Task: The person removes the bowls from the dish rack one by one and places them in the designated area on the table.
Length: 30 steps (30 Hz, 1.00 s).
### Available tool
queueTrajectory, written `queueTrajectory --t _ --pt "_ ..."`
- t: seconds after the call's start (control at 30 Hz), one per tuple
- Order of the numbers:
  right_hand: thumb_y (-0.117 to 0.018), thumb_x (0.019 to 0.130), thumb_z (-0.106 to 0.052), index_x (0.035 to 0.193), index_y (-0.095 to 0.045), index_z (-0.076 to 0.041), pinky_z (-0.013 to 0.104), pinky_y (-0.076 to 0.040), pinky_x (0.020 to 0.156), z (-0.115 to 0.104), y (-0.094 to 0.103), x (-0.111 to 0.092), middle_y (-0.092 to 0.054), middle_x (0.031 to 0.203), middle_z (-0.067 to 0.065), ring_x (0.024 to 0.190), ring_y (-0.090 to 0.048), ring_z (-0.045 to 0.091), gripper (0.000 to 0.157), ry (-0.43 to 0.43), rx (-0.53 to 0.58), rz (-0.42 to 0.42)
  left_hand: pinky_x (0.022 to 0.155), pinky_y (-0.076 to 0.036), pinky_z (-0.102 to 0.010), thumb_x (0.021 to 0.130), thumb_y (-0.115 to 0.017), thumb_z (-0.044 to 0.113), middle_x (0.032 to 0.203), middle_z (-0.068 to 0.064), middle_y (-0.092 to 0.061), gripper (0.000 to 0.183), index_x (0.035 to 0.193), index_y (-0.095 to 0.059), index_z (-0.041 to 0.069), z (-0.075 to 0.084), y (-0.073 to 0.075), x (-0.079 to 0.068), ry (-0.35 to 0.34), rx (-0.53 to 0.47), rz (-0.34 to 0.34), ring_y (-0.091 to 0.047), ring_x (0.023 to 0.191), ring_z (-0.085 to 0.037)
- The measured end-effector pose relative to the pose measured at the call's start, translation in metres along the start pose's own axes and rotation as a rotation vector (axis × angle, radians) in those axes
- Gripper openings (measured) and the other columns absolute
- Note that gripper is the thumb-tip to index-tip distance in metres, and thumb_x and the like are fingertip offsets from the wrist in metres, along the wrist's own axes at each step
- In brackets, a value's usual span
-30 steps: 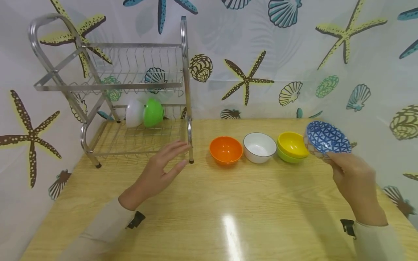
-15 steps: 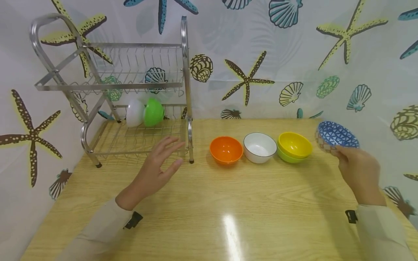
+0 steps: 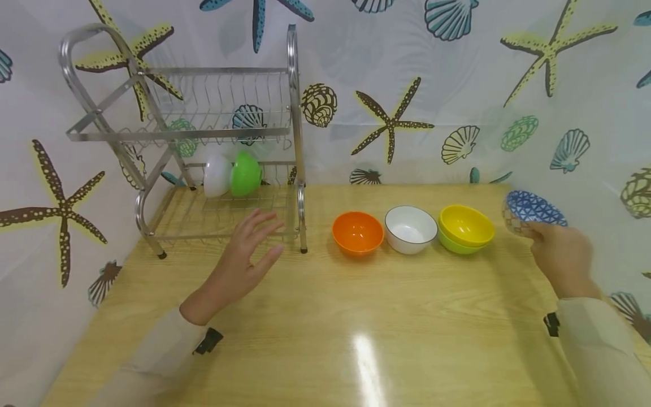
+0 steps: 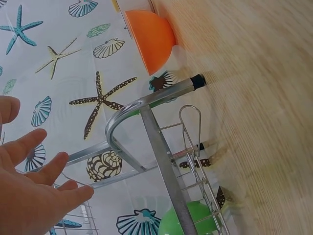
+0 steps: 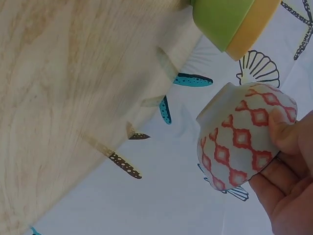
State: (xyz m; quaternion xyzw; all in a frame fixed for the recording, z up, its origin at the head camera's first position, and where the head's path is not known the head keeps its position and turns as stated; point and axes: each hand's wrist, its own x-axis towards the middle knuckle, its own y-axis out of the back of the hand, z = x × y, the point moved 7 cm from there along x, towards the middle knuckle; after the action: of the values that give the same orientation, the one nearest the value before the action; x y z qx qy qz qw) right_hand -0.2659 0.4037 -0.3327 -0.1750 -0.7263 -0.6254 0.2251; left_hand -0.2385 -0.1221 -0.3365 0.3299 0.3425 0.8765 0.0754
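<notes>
My right hand (image 3: 564, 259) pinches the rim of a patterned bowl (image 3: 535, 208), blue triangles inside. Red diamonds cover the white outside of this bowl (image 5: 239, 139) in the right wrist view, where its foot faces the table with a gap between. To its left, a yellow bowl (image 3: 467, 225) is stacked in a light green bowl (image 3: 460, 245). A white bowl (image 3: 409, 229) and an orange bowl (image 3: 357, 233) continue the row leftward. My left hand (image 3: 235, 268) holds nothing; its fingers are spread in front of the metal dish rack (image 3: 300, 198).
On the rack's lower tier, a white bowl (image 3: 216, 176) and a bright green bowl (image 3: 246, 174) stand on their sides. The upper tier (image 3: 178, 134) reaches out above them. A patterned curtain (image 3: 407, 68) hangs behind the wooden table (image 3: 305, 328) and along its sides.
My right hand has carried the patterned bowl rightward, away from the yellow bowl, and slightly down. My left hand has drawn back a little from the rack. The head view has shifted slightly.
</notes>
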Motion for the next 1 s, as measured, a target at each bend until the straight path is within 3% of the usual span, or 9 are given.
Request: queueTrajectory --t 0.07,0.3,0.57,0.77,0.87,1.0 --pt "-0.062 0.085 0.000 0.105 -0.067 0.007 0.042 -0.034 0.036 0.003 -0.008 0.002 -0.064 0.084 0.033 0.044 -0.045 0.032 0.022 -0.020 -0.004 -0.063 0.109 -0.021 -0.066 0.095 -0.060 0.019 0.147 -0.011 -0.040 0.043 0.137 -0.052 0.011 -0.002 0.001 0.000 0.008 0.007 -0.007 -0.020 0.143 -0.033" --pt "-0.057 0.091 -0.006 0.106 -0.065 0.008 0.040 -0.040 0.037 0.009 -0.037 0.001 -0.062 0.075 0.031 0.048 -0.048 0.030 0.022 -0.056 -0.028 -0.280 0.111 -0.020 -0.064 0.097 -0.058 0.021 0.147 -0.012 -0.040 0.044 0.138 -0.050 0.010 -0.005 0.004 -0.001 0.030 0.009 -0.019 -0.018 0.144 -0.033" --pt "-0.060 0.091 -0.007 0.104 -0.065 0.011 0.048 -0.047 0.044 0.015 -0.051 -0.002 -0.063 0.079 0.032 0.054 -0.056 0.035 0.023 -0.046 -0.021 -0.338 0.113 -0.020 -0.061 0.097 -0.057 0.021 0.145 -0.012 -0.043 0.045 0.140 -0.048 0.009 -0.007 0.003 -0.001 0.025 0.008 -0.020 -0.023 0.143 -0.033" --pt "-0.061 0.090 -0.008 0.107 -0.064 0.010 0.057 -0.049 0.056 0.025 -0.062 -0.004 -0.063 0.092 0.035 0.070 -0.059 0.048 0.025 -0.075 -0.027 -0.384 0.112 -0.024 -0.059 0.096 -0.058 0.016 0.141 -0.015 -0.048 0.043 0.137 -0.050 0.006 -0.006 0.006 -0.001 0.003 -0.014 0.034 -0.030 0.139 -0.033" --pt "-0.062 0.089 -0.008 0.106 -0.065 0.010 0.061 -0.048 0.062 0.028 -0.065 -0.005 -0.063 0.092 0.035 0.075 -0.059 0.052 0.024 -0.074 -0.023 -0.370 0.112 -0.025 -0.058 0.096 -0.058 0.014 0.140 -0.015 -0.049 0.042 0.136 -0.051 0.005 -0.005 0.006 -0.001 -0.007 -0.023 0.053 -0.032 0.138 -0.033" --pt "-0.066 0.087 -0.010 0.101 -0.068 0.007 0.063 -0.047 0.065 0.026 -0.067 -0.006 -0.064 0.088 0.034 0.075 -0.058 0.053 0.022 -0.037 -0.026 -0.333 0.112 -0.027 -0.057 0.097 -0.057 0.016 0.142 -0.013 -0.047 0.046 0.141 -0.045 0.006 -0.005 0.005 -0.002 0.005 -0.056 0.029 -0.032 0.138 -0.030"
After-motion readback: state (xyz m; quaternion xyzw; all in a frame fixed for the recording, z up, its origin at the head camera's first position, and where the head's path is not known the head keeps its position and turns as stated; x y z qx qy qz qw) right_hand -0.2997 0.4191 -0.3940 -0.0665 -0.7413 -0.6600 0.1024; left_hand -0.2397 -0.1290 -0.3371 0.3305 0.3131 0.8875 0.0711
